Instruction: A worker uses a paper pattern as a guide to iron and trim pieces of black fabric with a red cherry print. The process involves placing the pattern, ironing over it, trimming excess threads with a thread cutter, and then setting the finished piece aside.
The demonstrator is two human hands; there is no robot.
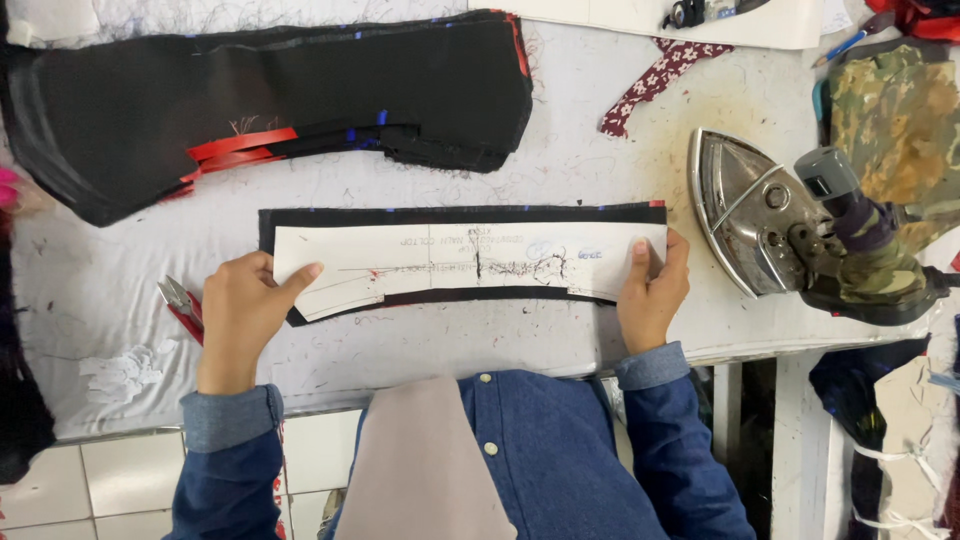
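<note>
Paper: a thin white pattern (pixel 470 262) is laid flat on a black fabric strip (pixel 460 216), mid-table (pixel 600 110).
Handling: both are judged light and limp; the pattern creases easily and may slide on the cloth, so it is best pinned down at its two ends.
Left hand (pixel 240 310): fingers are loosely curled, with the forefinger pressed on the pattern's left end.
Right hand (pixel 652 290): the right end is pinched, thumb on top.
Axis: the long axis is set left to right, the left end dipping slightly nearer.
Nearby: an iron (pixel 770 220) is parked to the right; snips (pixel 180 305) lie to the left.
</note>
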